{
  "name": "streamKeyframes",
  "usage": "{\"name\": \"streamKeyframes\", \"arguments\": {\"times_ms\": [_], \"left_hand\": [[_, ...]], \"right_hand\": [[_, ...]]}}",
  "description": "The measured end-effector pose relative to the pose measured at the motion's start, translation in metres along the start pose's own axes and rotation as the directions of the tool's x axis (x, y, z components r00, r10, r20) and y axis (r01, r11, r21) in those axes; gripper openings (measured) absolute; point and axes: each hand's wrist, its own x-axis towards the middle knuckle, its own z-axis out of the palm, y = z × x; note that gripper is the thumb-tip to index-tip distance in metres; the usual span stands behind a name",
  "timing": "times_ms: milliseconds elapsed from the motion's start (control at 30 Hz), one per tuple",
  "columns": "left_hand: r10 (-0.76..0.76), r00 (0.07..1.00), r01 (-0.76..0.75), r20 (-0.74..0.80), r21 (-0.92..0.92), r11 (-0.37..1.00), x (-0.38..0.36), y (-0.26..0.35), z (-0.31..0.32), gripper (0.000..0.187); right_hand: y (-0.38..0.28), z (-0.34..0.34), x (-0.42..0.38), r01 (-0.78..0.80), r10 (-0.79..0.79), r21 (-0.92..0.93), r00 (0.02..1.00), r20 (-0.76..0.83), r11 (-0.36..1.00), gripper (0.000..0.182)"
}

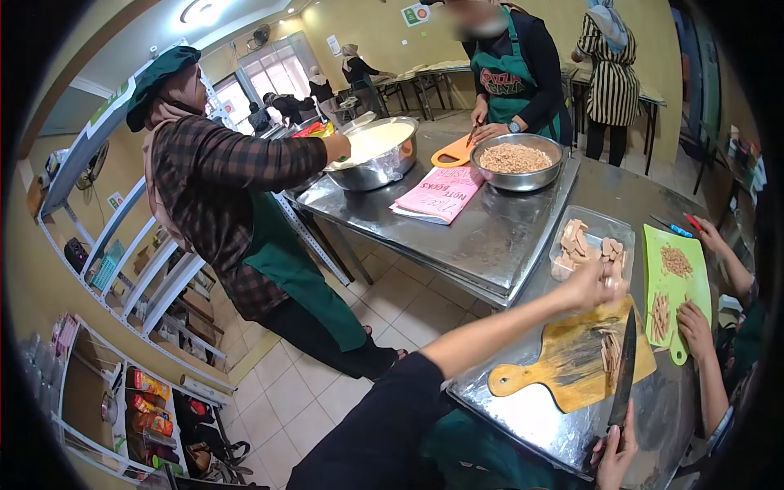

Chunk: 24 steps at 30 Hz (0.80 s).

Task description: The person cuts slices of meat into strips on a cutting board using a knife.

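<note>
My left hand (594, 283) reaches over the near edge of a clear plastic tub (563, 276) of pale brown sausage pieces (576, 241). Its fingers look bent but are smeared by motion, so any piece in them cannot be made out. My right hand (617, 457) is closed around the handle of a large knife (625, 376), its blade pointing away from me along the right part of a wooden cutting board (551, 355). Beside the blade, thin sausage strips (609, 355) lie on the board.
At right, another person's hands work at a green cutting board (682, 286) with chopped bits. Across the steel table (351, 214) stand a bowl of chopped pieces (514, 157), a notebook (441, 194) and a large pot (380, 155). Two people in green aprons work there.
</note>
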Motion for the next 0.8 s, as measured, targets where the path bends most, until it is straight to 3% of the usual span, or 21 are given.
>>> {"name": "streamKeyframes", "arguments": {"times_ms": [33,67,100,167,233,333,433,500,533,567,600,633,667,733,800], "left_hand": [[0.014,0.999,-0.01,0.039,-0.085,0.996,-0.022,-0.015,0.013,0.028],[-0.011,0.994,0.007,0.108,0.031,0.999,-0.051,0.0,0.014,0.03],[-0.107,0.983,0.106,0.149,0.017,0.994,-0.069,-0.008,0.028,0.032],[-0.061,0.992,0.055,0.114,0.052,0.997,-0.105,-0.019,0.046,0.03],[-0.045,0.997,0.032,0.057,0.214,0.976,-0.127,-0.028,0.059,0.029],[-0.082,0.991,0.114,-0.106,0.346,0.931,-0.143,-0.03,0.074,0.029],[-0.214,0.977,0.215,-0.029,0.198,0.956,-0.138,-0.027,0.069,0.021],[-0.148,0.986,0.156,-0.074,0.121,0.98,-0.132,-0.043,0.069,0.013],[-0.149,0.989,0.15,-0.018,0.148,0.978,-0.13,-0.037,0.059,0.018],[-0.325,0.946,0.325,0.009,-0.021,0.945,-0.127,-0.023,0.05,0.022],[-0.337,0.942,0.332,-0.007,-0.143,0.932,-0.125,-0.013,0.045,0.025],[-0.172,0.983,0.177,-0.059,0.083,0.981,-0.119,-0.035,0.043,0.031],[-0.136,0.98,0.147,-0.146,0.067,0.987,-0.118,-0.031,0.043,0.031],[-0.09,0.983,0.129,-0.16,0.247,0.96,-0.112,-0.029,0.033,0.038],[0.102,0.972,-0.016,-0.212,0.371,0.928,-0.114,-0.039,0.032,0.033]], "right_hand": [[0.003,-0.002,0.001,-0.017,0.017,-0.01,1.0,0.018,1.0,0.037],[0.008,-0.006,0.003,-0.033,0.034,-0.02,0.999,0.035,0.999,0.039],[0.011,-0.008,0.004,-0.05,0.051,-0.031,0.997,0.052,0.998,0.041],[0.006,-0.004,0.002,-0.036,0.036,-0.003,0.998,0.046,0.999,0.043],[0.007,-0.002,0.002,-0.044,0.043,0.015,0.998,0.051,0.999,0.046],[0.009,0.005,0.003,-0.034,0.032,0.025,0.996,0.08,0.999,0.049],[-0.004,0.011,0.001,0.027,-0.026,-0.011,0.995,0.093,1.0,0.052],[-0.014,0.016,-0.004,-0.008,0.009,-0.01,0.997,0.078,1.0,0.051],[-0.023,0.018,-0.007,-0.045,0.044,0.012,0.997,0.069,0.999,0.052],[-0.019,0.016,-0.008,-0.033,0.03,0.043,0.997,0.074,0.999,0.052],[-0.023,0.016,-0.011,-0.058,0.057,0.028,0.997,0.053,0.998,0.052],[-0.023,0.013,-0.014,-0.06,0.059,0.018,0.997,0.055,0.998,0.052],[-0.025,0.013,-0.017,-0.075,0.074,0.028,0.996,0.044,0.997,0.052],[-0.024,0.009,-0.022,-0.08,0.079,0.009,0.996,0.039,0.997,0.053],[-0.023,0.007,-0.026,-0.092,0.092,0.01,0.996,0.018,0.996,0.053]]}}
